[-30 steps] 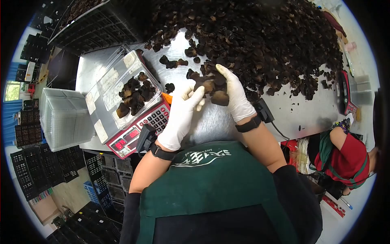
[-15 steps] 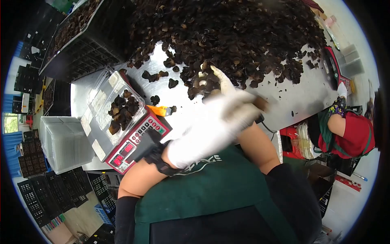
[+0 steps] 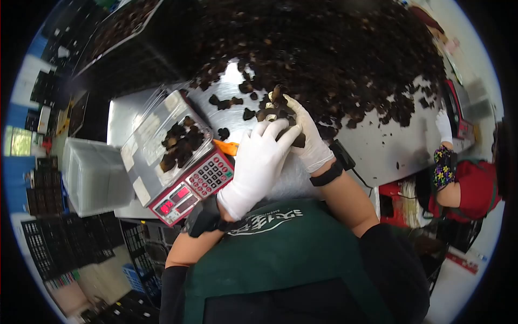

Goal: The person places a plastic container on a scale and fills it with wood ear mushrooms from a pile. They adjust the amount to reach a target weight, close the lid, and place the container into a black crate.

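My right hand (image 3: 308, 135), in a white glove, is wrapped round a handful of dark fungus pieces (image 3: 284, 110) over the metal table. From the left, my left hand (image 3: 258, 159), also gloved, touches the same handful with its fingertips; its fingers are bent and slightly apart, and what they pinch, if anything, is too small to make out. Left of my hands stands a red scale (image 3: 200, 183) with a lit display. A clear plastic container (image 3: 203, 131) on it holds several dark fungus pieces (image 3: 182, 143). An orange object (image 3: 226, 147) lies between scale and left hand.
A large heap of dark fungus (image 3: 345, 59) covers the table's far side. A black crate (image 3: 135, 54) stands at upper left, stacked clear containers (image 3: 94, 175) at left. At right, a co-worker in red (image 3: 475, 189) has a gloved hand near another red scale (image 3: 457, 108).
My left hand has moved from a blurred position across my right forearm to the fungus pieces in my right hand. The view has shifted slightly. The co-worker's arm reaches further up.
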`<action>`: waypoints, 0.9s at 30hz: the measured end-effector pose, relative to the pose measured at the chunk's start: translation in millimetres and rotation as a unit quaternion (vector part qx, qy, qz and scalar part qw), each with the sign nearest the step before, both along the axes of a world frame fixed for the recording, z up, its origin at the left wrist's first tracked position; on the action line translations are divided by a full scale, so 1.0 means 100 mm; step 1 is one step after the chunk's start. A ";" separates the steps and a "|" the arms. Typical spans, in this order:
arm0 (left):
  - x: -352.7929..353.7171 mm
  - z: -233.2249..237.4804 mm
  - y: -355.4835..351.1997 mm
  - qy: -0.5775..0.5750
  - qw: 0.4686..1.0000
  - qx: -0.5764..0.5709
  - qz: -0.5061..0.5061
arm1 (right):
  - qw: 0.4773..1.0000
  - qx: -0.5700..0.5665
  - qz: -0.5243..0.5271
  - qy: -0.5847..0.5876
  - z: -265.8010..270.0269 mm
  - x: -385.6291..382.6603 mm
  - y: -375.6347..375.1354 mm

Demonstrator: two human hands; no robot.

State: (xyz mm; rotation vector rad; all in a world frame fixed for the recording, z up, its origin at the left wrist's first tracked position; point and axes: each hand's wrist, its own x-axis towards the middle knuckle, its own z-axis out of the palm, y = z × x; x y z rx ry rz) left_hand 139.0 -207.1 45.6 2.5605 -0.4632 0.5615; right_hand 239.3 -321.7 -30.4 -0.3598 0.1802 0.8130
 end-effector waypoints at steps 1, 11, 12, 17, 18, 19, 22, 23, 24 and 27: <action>0.01 -0.09 0.08 0.006 1.000 -0.004 0.014 | 1.000 -0.009 0.011 0.014 0.01 -0.01 0.09; -0.19 -0.32 0.61 0.150 0.866 -0.439 0.190 | 0.990 -0.122 0.069 0.011 -0.06 -0.05 0.61; -0.25 -0.28 0.63 0.147 0.859 -0.448 0.200 | 0.991 -0.114 0.075 0.005 -0.03 0.00 0.66; -0.70 0.10 1.01 -0.001 0.862 -0.419 0.286 | 0.985 -0.123 0.096 -0.075 0.41 0.17 1.08; -0.81 0.04 1.17 0.012 0.820 -0.476 0.317 | 0.972 -0.174 0.095 -0.123 0.56 0.14 1.23; -0.91 0.02 1.30 0.024 0.774 -0.530 0.346 | 0.951 -0.217 0.093 -0.199 0.77 0.06 1.36; -1.12 0.11 1.52 -0.003 0.739 -0.600 0.305 | 0.818 -0.240 0.067 -0.519 0.71 -0.03 1.86; -1.14 0.05 1.57 -0.026 0.734 -0.615 0.288 | 0.753 -0.242 0.056 -0.610 0.59 -0.07 2.00; -1.18 -0.01 1.61 -0.028 0.733 -0.618 0.281 | 0.656 -0.249 0.064 -0.710 0.54 -0.12 2.07; -1.20 -0.07 1.63 -0.030 0.700 -0.652 0.289 | 0.291 -0.309 0.127 -0.896 0.35 -0.23 2.15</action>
